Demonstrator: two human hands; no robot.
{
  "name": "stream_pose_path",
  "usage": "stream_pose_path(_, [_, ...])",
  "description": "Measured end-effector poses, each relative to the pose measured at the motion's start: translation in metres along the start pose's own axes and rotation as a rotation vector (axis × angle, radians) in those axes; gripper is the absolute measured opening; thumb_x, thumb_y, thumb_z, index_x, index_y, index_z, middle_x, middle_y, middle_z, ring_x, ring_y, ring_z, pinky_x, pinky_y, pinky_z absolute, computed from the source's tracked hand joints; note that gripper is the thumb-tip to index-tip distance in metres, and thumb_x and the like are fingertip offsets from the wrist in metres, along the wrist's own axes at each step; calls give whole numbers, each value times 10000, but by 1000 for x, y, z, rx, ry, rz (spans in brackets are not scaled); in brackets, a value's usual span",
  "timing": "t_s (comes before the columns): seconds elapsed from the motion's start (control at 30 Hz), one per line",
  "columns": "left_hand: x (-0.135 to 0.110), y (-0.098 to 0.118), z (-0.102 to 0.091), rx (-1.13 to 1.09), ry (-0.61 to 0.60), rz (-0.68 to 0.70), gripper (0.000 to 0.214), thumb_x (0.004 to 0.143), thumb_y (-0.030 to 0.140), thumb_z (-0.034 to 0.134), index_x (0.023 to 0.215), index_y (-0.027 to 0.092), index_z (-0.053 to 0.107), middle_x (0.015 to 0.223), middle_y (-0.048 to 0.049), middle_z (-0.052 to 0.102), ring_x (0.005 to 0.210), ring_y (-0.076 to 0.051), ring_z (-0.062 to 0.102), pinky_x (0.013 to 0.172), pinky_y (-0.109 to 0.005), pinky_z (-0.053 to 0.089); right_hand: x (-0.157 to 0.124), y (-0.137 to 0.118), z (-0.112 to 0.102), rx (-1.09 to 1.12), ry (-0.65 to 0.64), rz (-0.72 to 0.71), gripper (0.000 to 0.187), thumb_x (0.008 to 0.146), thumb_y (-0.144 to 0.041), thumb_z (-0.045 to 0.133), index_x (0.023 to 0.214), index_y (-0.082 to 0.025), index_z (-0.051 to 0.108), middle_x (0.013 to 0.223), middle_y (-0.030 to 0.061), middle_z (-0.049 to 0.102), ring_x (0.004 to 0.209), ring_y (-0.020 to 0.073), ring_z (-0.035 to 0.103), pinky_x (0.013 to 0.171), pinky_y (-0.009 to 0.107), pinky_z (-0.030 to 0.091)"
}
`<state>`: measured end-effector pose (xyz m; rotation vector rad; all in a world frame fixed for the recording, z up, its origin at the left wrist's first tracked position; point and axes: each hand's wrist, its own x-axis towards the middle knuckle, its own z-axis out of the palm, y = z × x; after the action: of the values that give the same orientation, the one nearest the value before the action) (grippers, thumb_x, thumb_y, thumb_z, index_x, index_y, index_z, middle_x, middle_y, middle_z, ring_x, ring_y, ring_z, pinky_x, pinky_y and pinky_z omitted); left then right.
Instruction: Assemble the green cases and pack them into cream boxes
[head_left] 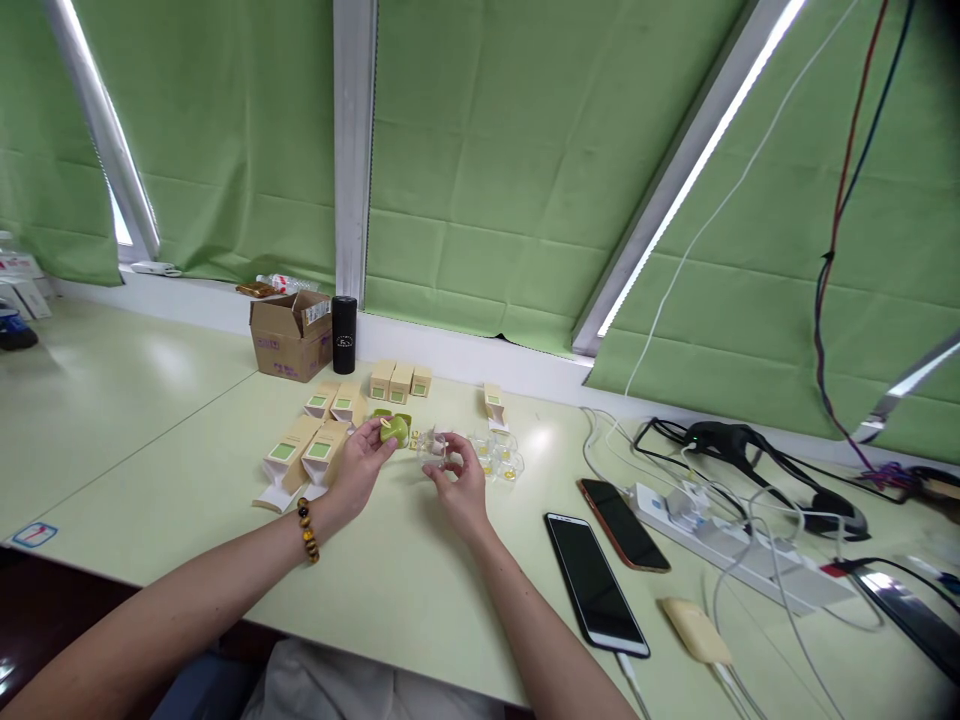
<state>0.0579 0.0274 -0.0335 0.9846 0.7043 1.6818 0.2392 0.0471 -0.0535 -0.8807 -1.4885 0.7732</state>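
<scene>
My left hand [360, 464], with a beaded bracelet at the wrist, is closed on a small round green object [394, 431] that has a pale tip. Between the fingers of my right hand [463, 490] is a small clear cup [433, 447], held just right of the green object and apart from it. More green pieces [403, 416] lie behind my left hand. Several clear cups [504, 458] with yellow bits in them stand close together beyond my right hand. Small beige cartons [292, 449] with green labels lie beside my left hand, some with flaps open.
An open cardboard box [289, 345] and a black tumbler [344, 335] stand at the back left. More cartons [400, 381] stand near the wall. To the right lie two phones [598, 580], a power strip [712, 540] with tangled cables, a black headset [780, 470] and a yellowish case [694, 628].
</scene>
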Motion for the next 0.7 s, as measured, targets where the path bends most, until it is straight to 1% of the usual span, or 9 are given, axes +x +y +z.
stream_pose_path(0.13, [-1, 2, 5, -21, -59, -37, 382, 854, 376, 851, 1144, 188, 688, 1227, -102, 741, 1237, -277, 673, 1171, -478, 443, -3, 0, -1, -96, 0, -127, 428, 822, -229, 718, 1240, -274, 637, 1279, 93, 597, 1183, 262, 591, 942, 426, 596])
stream_pose_path(0.23, [-3, 3, 6, -52, -78, -61, 350, 892, 420, 816, 1116, 179, 696, 1242, -112, 738, 1266, -282, 668, 1204, -499, 424, -4, -1, 0, -119, -18, -186, 427, 851, -221, 705, 1268, -288, 642, 1284, 99, 569, 1202, 265, 590, 954, 433, 606])
stream_pose_path(0.37, [-4, 2, 5, -117, -108, -64, 338, 903, 449, 803, 1091, 184, 710, 1263, -114, 738, 1305, -294, 650, 1243, -532, 384, -6, -3, 2, -142, -27, -250, 442, 867, -205, 709, 1294, -292, 636, 1278, 100, 580, 1193, 266, 606, 945, 430, 608])
stream_pose_path(0.43, [-4, 1, 4, -140, -120, -74, 334, 898, 445, 809, 1098, 195, 712, 1283, -108, 736, 1333, -298, 632, 1259, -541, 359, -7, -4, 4, -134, -13, -265, 461, 866, -210, 731, 1308, -286, 624, 1275, 98, 598, 1165, 261, 623, 929, 424, 608])
stream_pose_path(0.53, [-5, 2, 5, -125, -144, -87, 362, 895, 437, 811, 1162, 213, 714, 1332, -101, 720, 1386, -297, 590, 1278, -526, 329, -9, -6, 8, -94, 6, -258, 506, 853, -249, 789, 1325, -272, 606, 1235, 94, 630, 1101, 251, 646, 909, 418, 614])
stream_pose_path(0.7, [-8, 1, 5, -54, -209, -89, 407, 924, 419, 778, 1284, 250, 691, 1427, -102, 672, 1436, -299, 538, 1264, -500, 350, -11, -8, 12, -58, 19, -226, 532, 815, -322, 867, 1288, -261, 633, 1179, 89, 662, 1056, 253, 666, 905, 429, 621])
